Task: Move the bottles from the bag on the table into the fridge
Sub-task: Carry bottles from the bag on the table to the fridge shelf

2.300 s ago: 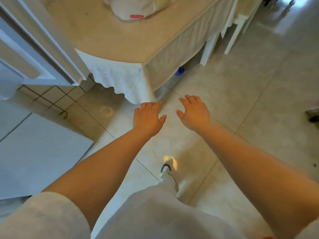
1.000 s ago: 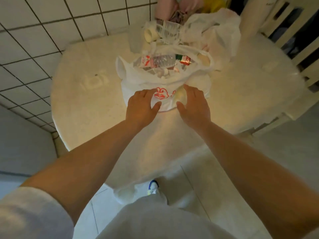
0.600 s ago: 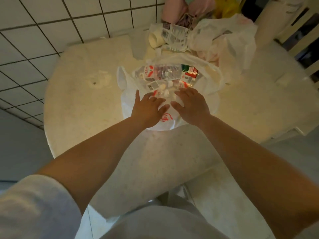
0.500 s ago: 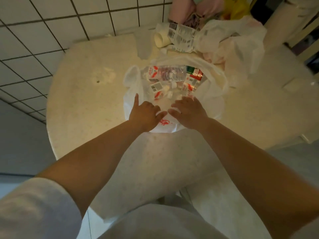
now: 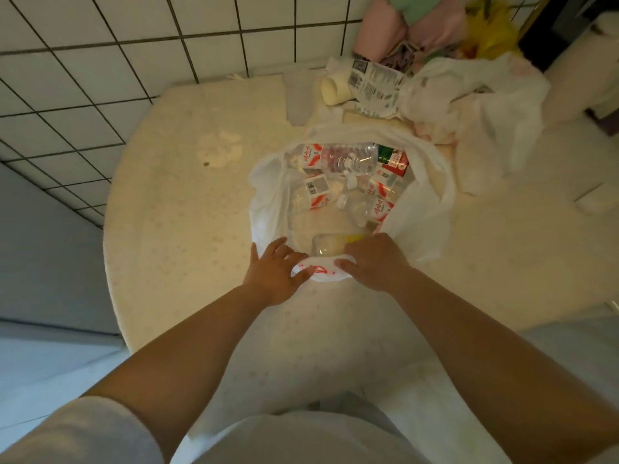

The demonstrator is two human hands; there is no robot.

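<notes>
Domestic kitchen or dining corner. Evidence: a round table [image 5: 187, 236] under a pale patterned cloth, set against a white tiled wall [image 5: 100, 61] with dark grout. On the table, a white plastic shopping bag [image 5: 425, 195] holding bottled drinks; behind it, further crumpled bags [image 5: 485, 105] and packaging.

dim, warm-yellow cast | soft shadows | wide-angle edge warp | slight blur

Bottles [image 5: 338, 159] in bag [image 5: 268, 195] on table [image 5: 174, 229], hands at bag's near rim, wall behind
</notes>
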